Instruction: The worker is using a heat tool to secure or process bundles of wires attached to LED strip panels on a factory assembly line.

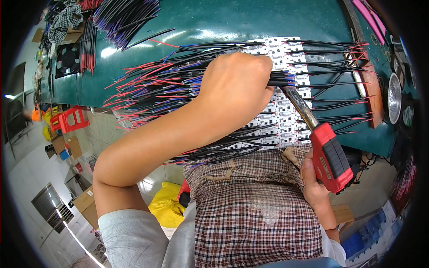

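A white sheet of small circuit boards (281, 109) lies on the green table (192, 20) at its near edge. Black wires with red and blue ends (152, 85) spread over it to the left, and more black wires (335, 85) run off its right side. My left hand (237, 85) is closed over the boards on a bundle of black wires (282, 79), whose blue ends poke out to the right. In my right hand (315, 185) is a red and black soldering gun (330, 158). Its metal barrel points up and left, the tip close beside those wire ends and partly hidden.
More wire bundles (127, 20) lie at the back left, near a black fan (68, 59). To the right stand a wooden strip (375, 100) and a round metal dish (394, 98). A red stool (70, 120) is on the floor at left. A checked apron (254, 210) covers my lap.
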A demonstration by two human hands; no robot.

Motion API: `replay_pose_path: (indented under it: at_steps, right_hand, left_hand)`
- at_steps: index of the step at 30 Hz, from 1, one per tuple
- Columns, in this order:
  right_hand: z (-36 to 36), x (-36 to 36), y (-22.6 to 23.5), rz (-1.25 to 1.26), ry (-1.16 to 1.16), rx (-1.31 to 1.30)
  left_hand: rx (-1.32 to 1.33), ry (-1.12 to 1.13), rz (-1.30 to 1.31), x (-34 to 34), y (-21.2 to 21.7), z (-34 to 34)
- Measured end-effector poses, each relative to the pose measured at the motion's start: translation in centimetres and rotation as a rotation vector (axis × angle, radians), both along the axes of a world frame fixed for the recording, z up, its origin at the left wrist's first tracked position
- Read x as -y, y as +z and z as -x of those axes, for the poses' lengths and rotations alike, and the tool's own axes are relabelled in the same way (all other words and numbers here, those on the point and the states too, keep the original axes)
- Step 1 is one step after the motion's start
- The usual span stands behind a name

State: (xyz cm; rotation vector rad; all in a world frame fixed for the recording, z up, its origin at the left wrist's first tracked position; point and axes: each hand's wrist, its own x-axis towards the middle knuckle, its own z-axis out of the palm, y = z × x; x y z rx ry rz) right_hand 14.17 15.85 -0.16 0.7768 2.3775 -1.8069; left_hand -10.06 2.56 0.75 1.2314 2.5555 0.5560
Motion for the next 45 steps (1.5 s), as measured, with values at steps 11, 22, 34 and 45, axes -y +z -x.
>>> replay_pose_path:
  at_steps: [11, 22, 34, 45]
  right_hand:
    - [-1.5, -0.1, -0.5, -0.146, -0.036, -0.041]
    - [-1.5, -0.1, -0.9, -0.083, -0.009, -0.062]
    - [-1.7, -0.1, -0.8, -0.003, -0.054, 0.047]
    - [-2.8, -0.3, -1.3, -0.077, -0.061, -0.145]
  left_hand:
    - [0.001, 0.001, 0.009, -0.3, 0.0, 0.2]
    - [0.087, 0.015, -0.034, -0.3, 0.1, 1.2]
    - [0.042, 0.008, 0.020, -0.8, 0.0, 0.6]
    - [0.025, 0.005, 0.060, -0.8, 0.1, 0.8]
